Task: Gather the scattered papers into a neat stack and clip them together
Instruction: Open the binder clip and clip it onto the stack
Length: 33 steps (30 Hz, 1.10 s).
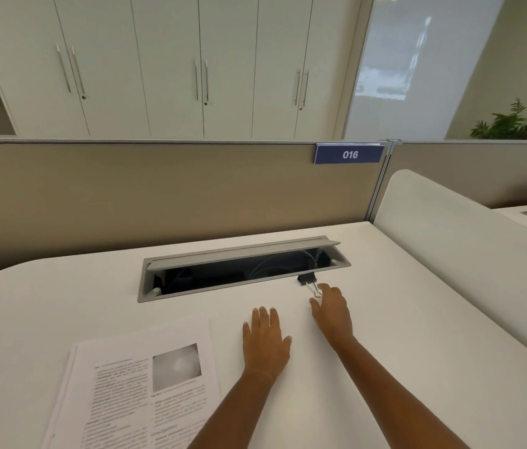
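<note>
A stack of printed papers (145, 390) with text and a grey picture lies on the white desk (417, 335) at the lower left, its edges roughly aligned. A black binder clip (307, 279) with silver handles rests by the front rim of the cable tray. My right hand (331, 314) reaches toward it, thumb and forefinger apart around the tips of the silver handles, just touching them. My left hand (265, 340) lies flat on the bare desk, fingers together, to the right of the papers and holding nothing.
An open cable tray (242, 270) with a raised grey lid and cables inside is sunk into the desk behind the hands. A beige partition with a "016" sign (349, 154) stands at the back. A white divider (450, 241) bounds the right side.
</note>
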{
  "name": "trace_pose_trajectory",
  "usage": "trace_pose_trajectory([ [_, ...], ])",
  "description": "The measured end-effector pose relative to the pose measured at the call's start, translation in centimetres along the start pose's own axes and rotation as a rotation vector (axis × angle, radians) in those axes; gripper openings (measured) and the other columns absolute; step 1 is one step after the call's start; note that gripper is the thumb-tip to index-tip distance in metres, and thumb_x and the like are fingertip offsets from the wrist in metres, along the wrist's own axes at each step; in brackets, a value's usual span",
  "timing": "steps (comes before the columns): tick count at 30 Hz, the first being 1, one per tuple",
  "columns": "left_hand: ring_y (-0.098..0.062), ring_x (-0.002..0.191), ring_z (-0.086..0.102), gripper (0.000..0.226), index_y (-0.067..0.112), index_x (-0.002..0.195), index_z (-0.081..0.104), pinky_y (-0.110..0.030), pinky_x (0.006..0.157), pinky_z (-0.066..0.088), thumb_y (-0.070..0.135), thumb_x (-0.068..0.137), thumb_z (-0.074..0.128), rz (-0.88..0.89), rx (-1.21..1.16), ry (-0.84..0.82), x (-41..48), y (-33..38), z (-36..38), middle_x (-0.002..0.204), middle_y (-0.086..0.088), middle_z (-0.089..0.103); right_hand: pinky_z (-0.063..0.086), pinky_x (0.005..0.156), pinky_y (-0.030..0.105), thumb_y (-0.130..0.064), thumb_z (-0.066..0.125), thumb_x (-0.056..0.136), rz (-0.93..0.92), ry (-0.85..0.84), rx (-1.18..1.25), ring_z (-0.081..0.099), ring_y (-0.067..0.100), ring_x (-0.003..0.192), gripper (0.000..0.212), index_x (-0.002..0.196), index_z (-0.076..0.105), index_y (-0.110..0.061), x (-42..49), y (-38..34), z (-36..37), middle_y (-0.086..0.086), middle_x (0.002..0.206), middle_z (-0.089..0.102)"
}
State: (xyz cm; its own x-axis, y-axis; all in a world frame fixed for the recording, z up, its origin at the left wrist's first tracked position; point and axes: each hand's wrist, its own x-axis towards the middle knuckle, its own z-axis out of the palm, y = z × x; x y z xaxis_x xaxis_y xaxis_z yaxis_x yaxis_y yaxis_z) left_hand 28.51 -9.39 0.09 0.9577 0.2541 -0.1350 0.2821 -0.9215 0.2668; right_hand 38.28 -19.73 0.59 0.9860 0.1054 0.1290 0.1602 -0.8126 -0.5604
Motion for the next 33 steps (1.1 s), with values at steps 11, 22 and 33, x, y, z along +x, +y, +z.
trace_pose_trajectory([
  [11,-0.027,0.145,-0.002,0.058,0.012,0.146,0.008,-0.044,0.117,0.0,0.039,0.098,0.026,-0.011,-0.05,0.007,0.4,0.2,0.8,0.157,-0.012,-0.002,0.046,0.087,0.029,-0.013,0.042,0.094,0.019,-0.002,-0.238,0.052,0.025,0.108,0.024,0.109,0.056,-0.001,3.1,-0.3,1.5,0.013,0.117,0.053],
  [22,-0.022,0.13,0.042,0.046,0.015,0.139,0.032,-0.028,0.105,0.036,0.029,0.096,0.04,-0.093,-0.88,0.152,-2.0,0.0,-2.1,0.145,-0.008,0.04,0.035,0.05,0.016,-0.01,0.057,0.082,0.172,-0.28,0.429,0.039,0.01,0.043,0.046,0.04,0.04,-0.015,-3.6,-2.3,-1.1,-0.001,0.045,0.043],
  [33,-0.015,0.075,0.063,0.016,0.028,0.102,0.06,-0.018,0.063,0.053,0.022,0.094,0.047,-0.129,-1.281,0.146,-10.3,-4.5,-3.7,0.098,-0.003,0.059,0.042,0.051,0.017,-0.006,0.051,0.09,0.274,-0.744,0.892,0.04,0.011,0.049,0.025,0.065,0.052,-0.003,-17.0,-7.9,-3.9,0.007,0.06,0.047],
])
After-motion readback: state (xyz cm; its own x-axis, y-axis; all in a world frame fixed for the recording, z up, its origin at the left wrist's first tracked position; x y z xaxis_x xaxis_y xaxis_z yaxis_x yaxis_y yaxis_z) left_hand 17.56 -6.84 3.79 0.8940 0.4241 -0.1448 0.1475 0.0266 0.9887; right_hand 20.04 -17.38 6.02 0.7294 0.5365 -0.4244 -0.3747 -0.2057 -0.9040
